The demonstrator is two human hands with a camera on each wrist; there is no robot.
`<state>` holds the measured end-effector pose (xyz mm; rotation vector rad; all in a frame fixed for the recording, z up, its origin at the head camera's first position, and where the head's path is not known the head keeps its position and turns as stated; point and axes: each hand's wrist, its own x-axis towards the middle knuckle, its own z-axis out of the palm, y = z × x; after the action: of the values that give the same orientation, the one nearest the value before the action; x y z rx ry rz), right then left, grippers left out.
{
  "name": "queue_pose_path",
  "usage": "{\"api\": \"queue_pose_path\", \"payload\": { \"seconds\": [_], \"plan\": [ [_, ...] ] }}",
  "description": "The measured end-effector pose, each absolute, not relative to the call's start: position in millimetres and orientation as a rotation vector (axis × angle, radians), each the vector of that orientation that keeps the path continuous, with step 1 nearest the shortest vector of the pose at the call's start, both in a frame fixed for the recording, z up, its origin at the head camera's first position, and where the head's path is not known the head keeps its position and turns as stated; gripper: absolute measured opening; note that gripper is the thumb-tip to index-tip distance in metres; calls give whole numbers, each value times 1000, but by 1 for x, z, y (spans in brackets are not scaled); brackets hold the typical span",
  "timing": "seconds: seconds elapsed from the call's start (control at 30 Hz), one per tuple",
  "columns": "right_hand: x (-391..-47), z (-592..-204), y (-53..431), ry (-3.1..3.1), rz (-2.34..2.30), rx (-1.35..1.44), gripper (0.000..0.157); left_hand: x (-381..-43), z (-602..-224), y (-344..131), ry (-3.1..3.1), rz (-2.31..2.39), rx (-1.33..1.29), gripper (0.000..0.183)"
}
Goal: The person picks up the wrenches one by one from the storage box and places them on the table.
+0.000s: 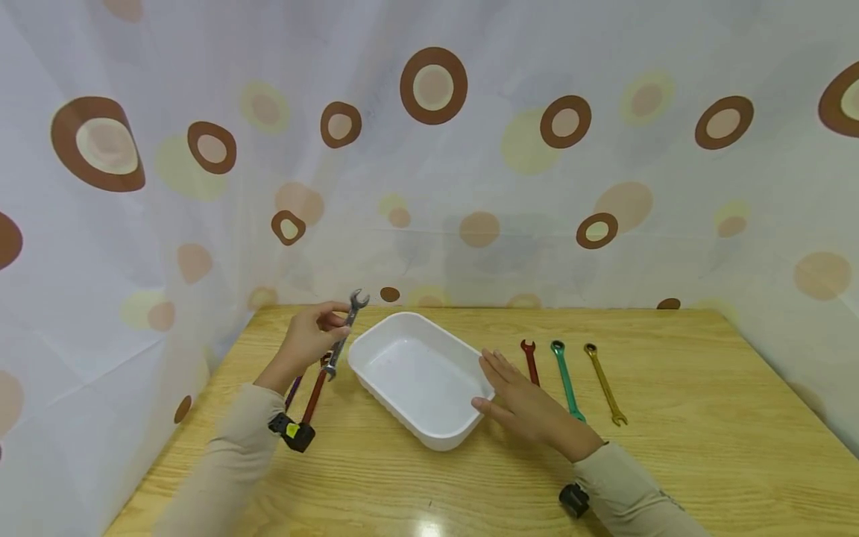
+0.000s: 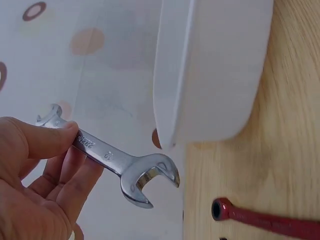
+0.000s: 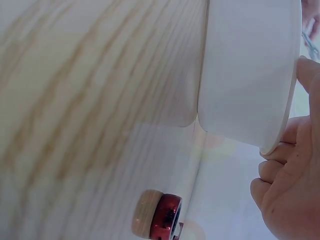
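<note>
My left hand (image 1: pixel 312 339) pinches a silver double open-end wrench (image 1: pixel 342 335) between thumb and fingers, raised just left of a white plastic tub (image 1: pixel 416 380). The left wrist view shows the wrench's larger jaw end clearly, with the shaft (image 2: pixel 102 152) running back under the thumb. At the tub's right side, my right hand (image 1: pixel 526 403) touches the rim with its fingers extended and thumb apart. In the right wrist view the fingertips and thumb of that hand (image 3: pixel 295 185) lie along the tub's edge (image 3: pixel 290 100). The tub's visible floor is bare.
Left of the tub lie a red wrench (image 1: pixel 314 399) and a purple wrench (image 1: pixel 293 391), partly behind the left hand and wrist camera. To the right are a red wrench (image 1: pixel 532 364), a green wrench (image 1: pixel 567 380) and a gold wrench (image 1: pixel 606 388). A patterned curtain (image 1: pixel 503 261) hangs behind the wooden table (image 1: pixel 705 418).
</note>
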<state>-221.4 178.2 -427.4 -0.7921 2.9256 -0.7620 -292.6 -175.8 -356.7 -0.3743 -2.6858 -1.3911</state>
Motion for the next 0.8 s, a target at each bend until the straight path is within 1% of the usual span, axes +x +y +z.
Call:
{"api": "queue_pose_path", "payload": {
  "seconds": [0.2,0.4,0.6,0.8],
  "plan": [
    [-221,-427,179,2931,-751,-791,80,-294,-371,-223,-2767,-1378,-166,39],
    [-221,-426,179,2928,-759,-783,80,-290,-389,-254,-2872,-1348,14,38],
    [-221,-426,179,2917,-768,-786,80,-287,-409,-273,-2950,-1215,86,36],
    [-221,-426,179,2912,-774,-798,80,-283,-420,-278,-2961,-1067,87,34]
  ]
}}
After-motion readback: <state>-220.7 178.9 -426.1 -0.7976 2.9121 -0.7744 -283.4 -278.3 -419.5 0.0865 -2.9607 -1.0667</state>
